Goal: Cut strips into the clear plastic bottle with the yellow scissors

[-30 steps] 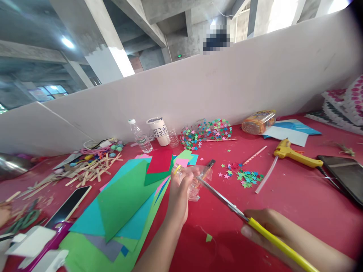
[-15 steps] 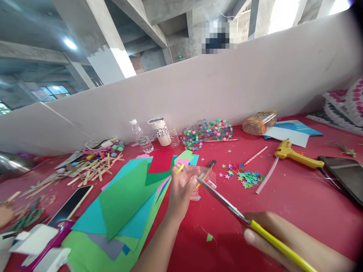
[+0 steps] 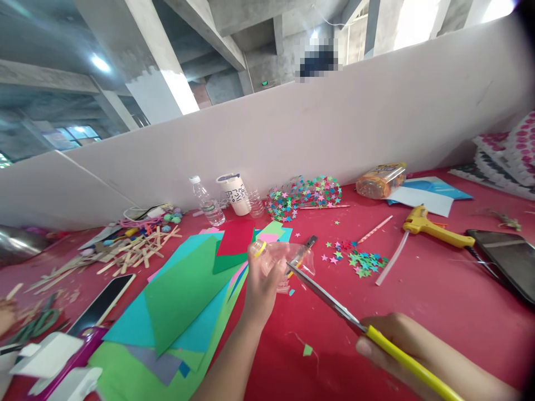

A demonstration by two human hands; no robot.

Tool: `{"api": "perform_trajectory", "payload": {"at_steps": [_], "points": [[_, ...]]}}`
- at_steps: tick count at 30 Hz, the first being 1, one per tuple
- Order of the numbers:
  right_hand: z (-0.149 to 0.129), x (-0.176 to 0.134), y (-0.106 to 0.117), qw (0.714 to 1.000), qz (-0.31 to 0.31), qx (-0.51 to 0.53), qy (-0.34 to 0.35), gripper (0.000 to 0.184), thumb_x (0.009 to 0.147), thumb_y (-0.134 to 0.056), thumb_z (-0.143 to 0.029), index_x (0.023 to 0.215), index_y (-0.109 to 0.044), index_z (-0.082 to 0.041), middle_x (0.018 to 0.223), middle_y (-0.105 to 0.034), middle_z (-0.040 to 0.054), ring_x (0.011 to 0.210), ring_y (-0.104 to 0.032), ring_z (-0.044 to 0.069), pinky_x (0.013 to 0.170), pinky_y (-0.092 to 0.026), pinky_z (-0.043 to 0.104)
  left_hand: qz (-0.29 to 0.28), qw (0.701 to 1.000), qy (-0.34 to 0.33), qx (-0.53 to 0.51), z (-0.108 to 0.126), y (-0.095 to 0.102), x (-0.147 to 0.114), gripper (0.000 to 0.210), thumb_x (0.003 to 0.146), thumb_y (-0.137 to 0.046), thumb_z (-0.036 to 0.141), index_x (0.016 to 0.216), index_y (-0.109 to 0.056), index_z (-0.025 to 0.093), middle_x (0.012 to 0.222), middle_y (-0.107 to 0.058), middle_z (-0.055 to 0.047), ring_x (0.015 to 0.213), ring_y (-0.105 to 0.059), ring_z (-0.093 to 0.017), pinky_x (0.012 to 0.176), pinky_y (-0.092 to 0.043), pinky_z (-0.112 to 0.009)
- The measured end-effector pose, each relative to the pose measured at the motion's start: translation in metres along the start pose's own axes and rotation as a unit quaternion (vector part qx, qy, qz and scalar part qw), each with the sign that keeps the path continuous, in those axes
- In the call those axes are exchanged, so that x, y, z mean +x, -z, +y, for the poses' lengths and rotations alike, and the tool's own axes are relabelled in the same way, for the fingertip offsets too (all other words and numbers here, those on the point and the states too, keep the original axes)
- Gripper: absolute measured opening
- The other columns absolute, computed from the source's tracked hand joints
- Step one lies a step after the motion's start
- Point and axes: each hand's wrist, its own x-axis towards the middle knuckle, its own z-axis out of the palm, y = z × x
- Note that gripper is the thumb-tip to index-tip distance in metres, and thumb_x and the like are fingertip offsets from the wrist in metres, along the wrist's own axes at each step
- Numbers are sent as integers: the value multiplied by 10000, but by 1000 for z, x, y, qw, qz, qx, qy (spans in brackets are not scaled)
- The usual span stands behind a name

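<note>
My left hand [image 3: 262, 284] is closed around a clear plastic bottle piece [image 3: 307, 260], whose neck with a yellow ring shows above the fingers. My right hand [image 3: 390, 340] grips scissors [image 3: 330, 301] with yellow handles. The blade tips reach the plastic right beside my left thumb; whether they bite into it I cannot tell. Behind the clear piece, a utility knife [image 3: 308, 245] lies on the red table. A small green paper scrap [image 3: 307, 350] rests below the blades.
Coloured paper sheets [image 3: 184, 289] spread left of my hands. Loose stars [image 3: 368, 262] and a yellow glue gun [image 3: 434, 228] lie to the right. A water bottle [image 3: 207, 201], a cup [image 3: 234, 195] and a star-covered bottle [image 3: 305, 195] stand or lie by the white partition [image 3: 251, 145]. Another person's hand [image 3: 6, 316] shows at far left.
My left hand and the clear plastic have shifted slightly left. The scissors have followed a little, still at the plastic near my thumb.
</note>
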Motion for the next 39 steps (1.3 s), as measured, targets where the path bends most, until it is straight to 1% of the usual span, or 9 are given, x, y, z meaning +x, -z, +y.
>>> {"api": "perform_trajectory", "payload": {"at_steps": [3,8,14,17,22,25,28,32,39], "points": [[-1,1,1,999,21,38,-8,539,962,-470,-657,846,-719,-193,839,-723,50,741,-640,221,648,-521,270,1,1000,-11,-2,0,0,-1,432,797,-726,326,1142,-476,248,1116,-701,-75,1088,-665,-230,1002,-476,-403],[-6,2,7,994,-69,83,16,666,915,-396,-786,677,-579,-192,651,-499,-43,599,-463,123,517,-395,206,-43,999,-27,17,-4,-2,-5,408,796,-754,348,1093,-492,251,1147,-672,-81,1075,-663,-226,997,-471,-381],[14,-2,-5,994,-5,104,-42,433,958,-544,-593,992,-733,-204,727,-599,-7,577,-521,148,427,-431,201,-79,995,-39,44,-1,0,-5,406,844,-710,349,1147,-454,259,1214,-625,-95,1144,-624,-230,1037,-445,-395],[23,0,-18,992,62,110,-25,296,941,-612,-485,870,-731,-223,600,-559,-31,663,-586,196,616,-530,252,-84,995,-40,46,1,0,-6,400,855,-700,339,1147,-439,262,1226,-612,-98,1149,-619,-229,1020,-456,-389],[21,1,-26,993,71,94,-19,434,918,-562,-616,768,-658,-220,647,-559,-25,638,-536,182,604,-502,270,-71,997,-36,13,1,-1,-6,394,842,-717,302,1126,-445,274,1212,-626,-91,1142,-630,-240,1000,-474,-405],[17,0,-21,990,58,128,-30,484,904,-543,-680,805,-670,-224,774,-660,10,737,-609,205,670,-523,271,-65,997,-37,10,2,-1,-5,396,815,-741,314,1103,-472,273,1199,-640,-91,1135,-636,-254,972,-488,-404],[13,1,-11,986,6,162,-44,580,875,-511,-769,854,-673,-212,824,-704,29,801,-652,225,608,-513,241,-62,997,-41,15,1,-2,-5,407,794,-753,332,1094,-485,271,1186,-645,-89,1118,-642,-251,956,-498,-391],[11,7,-1,985,-91,146,-4,635,910,-413,-789,730,-564,-199,629,-576,-20,557,-568,141,441,-412,196,-69,996,-43,19,0,-6,-8,395,798,-736,320,1097,-481,276,1184,-638,-84,1097,-643,-233,909,-518,-355],[-2,10,3,991,-75,88,-64,777,672,-251,-1014,626,-348,-244,579,-323,-79,427,-380,77,350,-298,170,-62,997,-36,27,6,-8,-10,446,767,-772,296,1104,-481,272,1173,-653,-84,1090,-656,-240,950,-502,-379]]}}
